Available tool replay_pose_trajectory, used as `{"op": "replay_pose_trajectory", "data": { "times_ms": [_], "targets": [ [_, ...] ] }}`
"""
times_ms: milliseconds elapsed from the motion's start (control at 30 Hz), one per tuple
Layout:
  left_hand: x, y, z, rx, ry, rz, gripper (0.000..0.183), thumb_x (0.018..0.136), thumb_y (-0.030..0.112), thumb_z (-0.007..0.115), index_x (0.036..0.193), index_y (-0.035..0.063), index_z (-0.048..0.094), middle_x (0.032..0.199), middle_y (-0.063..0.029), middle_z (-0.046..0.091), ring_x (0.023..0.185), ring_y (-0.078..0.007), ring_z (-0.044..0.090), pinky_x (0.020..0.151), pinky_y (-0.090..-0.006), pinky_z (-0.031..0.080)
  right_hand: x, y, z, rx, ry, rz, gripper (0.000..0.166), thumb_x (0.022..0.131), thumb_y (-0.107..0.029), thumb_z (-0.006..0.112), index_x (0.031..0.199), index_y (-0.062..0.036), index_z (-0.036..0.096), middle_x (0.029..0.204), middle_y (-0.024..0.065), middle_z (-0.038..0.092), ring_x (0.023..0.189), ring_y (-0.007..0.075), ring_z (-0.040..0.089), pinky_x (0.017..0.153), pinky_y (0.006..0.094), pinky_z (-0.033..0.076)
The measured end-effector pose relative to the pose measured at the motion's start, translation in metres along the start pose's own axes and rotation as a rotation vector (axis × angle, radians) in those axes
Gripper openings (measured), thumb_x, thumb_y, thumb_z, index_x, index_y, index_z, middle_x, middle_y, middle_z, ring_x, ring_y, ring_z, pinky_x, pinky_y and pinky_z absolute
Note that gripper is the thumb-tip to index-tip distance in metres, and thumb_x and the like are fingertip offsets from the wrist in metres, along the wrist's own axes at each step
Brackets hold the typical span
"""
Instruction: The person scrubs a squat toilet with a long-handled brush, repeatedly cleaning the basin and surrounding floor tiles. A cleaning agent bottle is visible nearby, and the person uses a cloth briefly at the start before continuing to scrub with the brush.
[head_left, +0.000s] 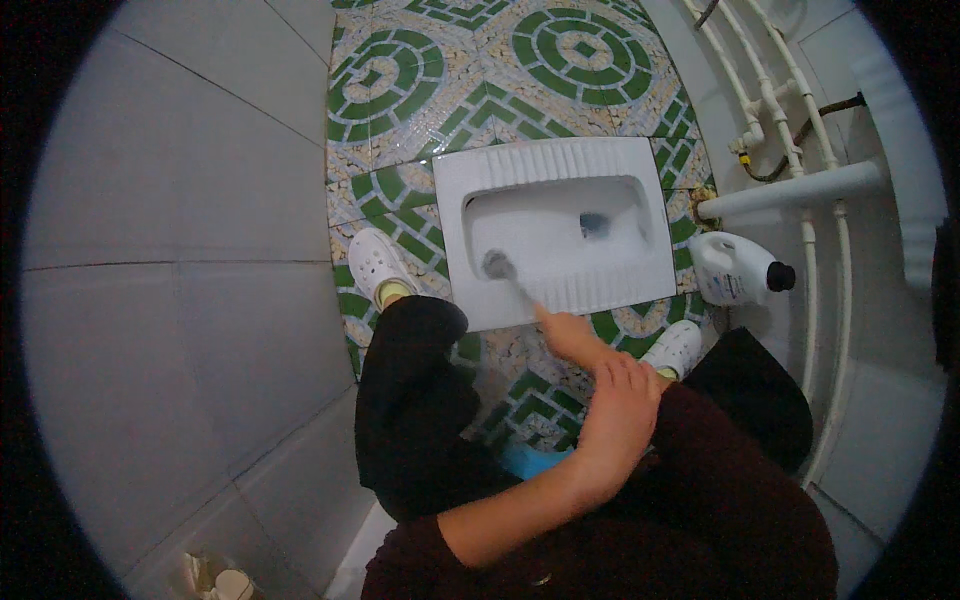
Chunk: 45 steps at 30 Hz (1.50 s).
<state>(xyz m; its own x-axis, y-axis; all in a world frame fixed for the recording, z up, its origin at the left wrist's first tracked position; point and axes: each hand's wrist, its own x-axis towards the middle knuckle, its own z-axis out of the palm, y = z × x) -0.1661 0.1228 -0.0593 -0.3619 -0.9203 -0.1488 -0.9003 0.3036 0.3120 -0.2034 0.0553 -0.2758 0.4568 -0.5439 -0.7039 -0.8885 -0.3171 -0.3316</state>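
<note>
A white ceramic squat toilet (480, 300) is set in the patterned tile floor before me. My right hand (574, 336) is closed around the handle of a toilet brush; the blurred grey head of the brush (497, 264) is inside the basin at its left end. Across my right forearm, near the wrist, rests my left hand (622, 397), its palm hidden and no tool visible in it. The dark drain opening (594, 225) lies toward the basin's right side. Part of a blue object (534, 461) shows below my left forearm.
A white plastic jug with a black cap (724, 270) lies right of the toilet, beside white pipes (846, 285) along the wall. A thick horizontal pipe (795, 191) juts above it. Grey wall tiles (180, 187) border the left. My feet in white clogs straddle the toilet's near corners.
</note>
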Motion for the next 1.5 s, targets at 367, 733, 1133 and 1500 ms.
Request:
{"op": "replay_pose_trajectory", "data": {
  "times_ms": [367, 733, 1133, 1500],
  "targets": [
    [0.008, 0.012, 0.002, -0.2, 0.092, 0.181, 0.05, 0.078, 0.014, 0.044, 0.125, -0.0015, 0.036, 0.121, -0.0203, 0.044, 0.111, -0.0323, 0.043, 0.095, -0.0401, 0.033, 0.032, 0.086, -0.013, 0.413, 0.075, 0.21, 0.046, 0.075, 0.0, 0.038, 0.121, -0.007, 0.043, 0.081, 0.0213, 0.056, 0.058, 0.0321, 0.059, 0.05, 0.0406, 0.047],
    [0.018, 0.03, 0.005, -0.093, 0.021, 0.239, 0.048, 0.081, 0.014, 0.04, 0.125, -0.0051, 0.035, 0.122, -0.0226, 0.044, 0.111, -0.0322, 0.044, 0.096, -0.0403, 0.033, 0.049, 0.119, -0.008, 0.544, 0.158, 0.354, 0.044, 0.076, -0.004, 0.039, 0.12, -0.0037, 0.044, 0.094, 0.0291, 0.054, 0.082, 0.0399, 0.057, 0.073, 0.0437, 0.044],
    [0.035, 0.016, -0.005, 0.081, -0.008, 0.147, 0.044, 0.082, 0.016, 0.04, 0.121, -0.0058, 0.04, 0.118, -0.0219, 0.047, 0.107, -0.03, 0.047, 0.094, -0.0382, 0.035, 0.071, 0.102, -0.058, 0.922, 0.098, 0.591, 0.04, 0.078, -0.004, 0.04, 0.118, -0.0076, 0.043, 0.088, 0.0255, 0.056, 0.086, 0.0358, 0.057, 0.073, 0.0455, 0.045],
    [0.038, 0.032, 0.007, -0.087, -0.082, 0.127, 0.043, 0.081, 0.017, 0.042, 0.118, -0.0046, 0.045, 0.115, -0.0202, 0.05, 0.105, -0.0286, 0.047, 0.093, -0.0334, 0.034, 0.078, 0.2, -0.017, -0.28, 0.302, 0.283, 0.028, 0.079, -0.01, 0.044, 0.107, -0.0072, 0.049, 0.072, 0.0133, 0.06, 0.066, 0.0285, 0.061, 0.054, 0.0399, 0.047]
  ]
}}
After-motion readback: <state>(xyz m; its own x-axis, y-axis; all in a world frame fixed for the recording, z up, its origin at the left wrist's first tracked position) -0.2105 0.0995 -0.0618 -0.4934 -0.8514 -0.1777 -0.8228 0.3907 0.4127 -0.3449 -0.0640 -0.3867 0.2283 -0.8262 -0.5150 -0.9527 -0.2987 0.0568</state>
